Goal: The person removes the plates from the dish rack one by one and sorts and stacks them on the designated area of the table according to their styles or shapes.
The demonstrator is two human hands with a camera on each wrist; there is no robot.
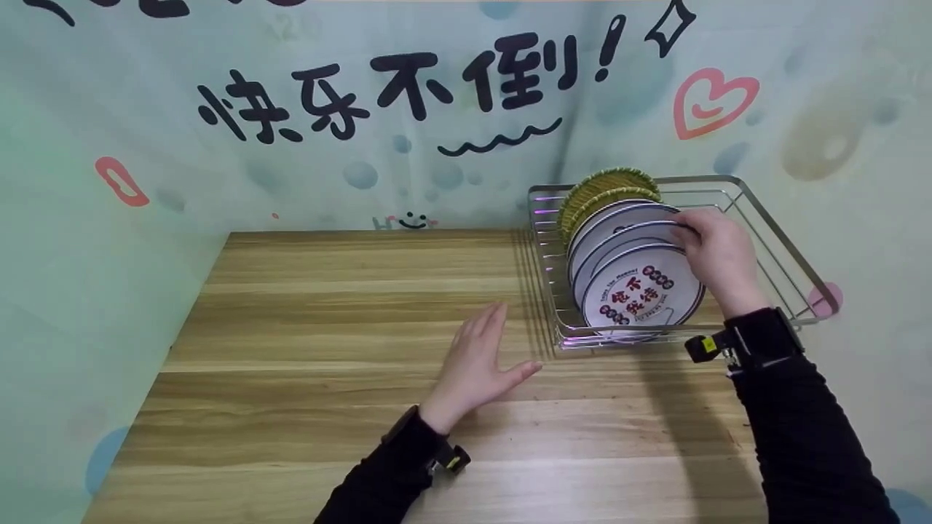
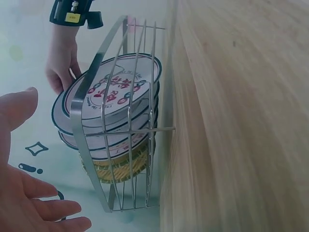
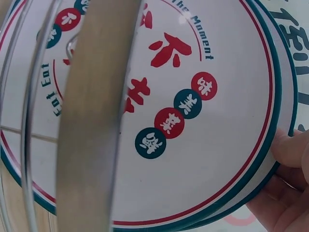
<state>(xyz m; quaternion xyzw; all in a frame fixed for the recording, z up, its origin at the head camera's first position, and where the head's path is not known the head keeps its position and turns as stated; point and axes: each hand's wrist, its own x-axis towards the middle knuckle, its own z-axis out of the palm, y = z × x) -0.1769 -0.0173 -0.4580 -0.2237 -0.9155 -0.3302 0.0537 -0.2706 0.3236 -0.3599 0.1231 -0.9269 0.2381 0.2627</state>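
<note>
Two hands work at a wooden table: the left hand rests flat, fingers straight, holding nothing; further right, the right hand grips the rim of a printed plate standing upright in the wire rack.

Plates stand upright in the rack at the table's right; woven mats behind them.
</note>
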